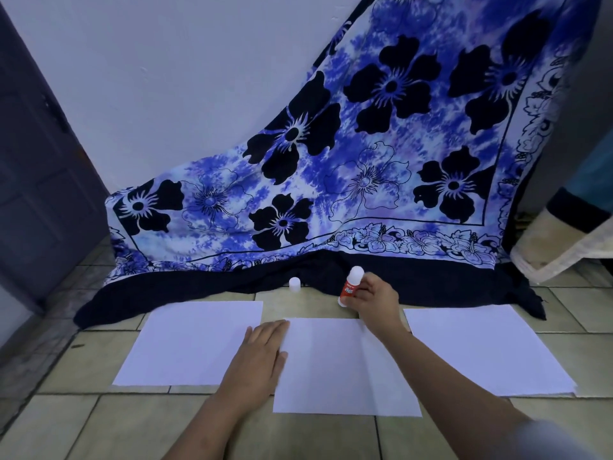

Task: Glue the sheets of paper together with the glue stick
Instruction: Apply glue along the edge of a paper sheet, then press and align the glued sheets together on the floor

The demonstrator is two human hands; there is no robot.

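Glue stick (pixel 350 287) is gripped upright in the right hand (pixel 376 302), past the middle sheet's (pixel 341 366) far edge; left hand (pixel 262 353) is pressed flat on its left edge. Even strokes along the edges are best laid while it's pinned.

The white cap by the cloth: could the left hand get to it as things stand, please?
Probably yes. The cap stands alone on bare tile beyond the papers, and the left hand lies flat and empty on the middle sheet, nothing between.

My left hand (pixel 262 353) and right hand (pixel 378 302) are bare; forearms uncovered, pale grey sleeve (pixel 557 439) at my right elbow.
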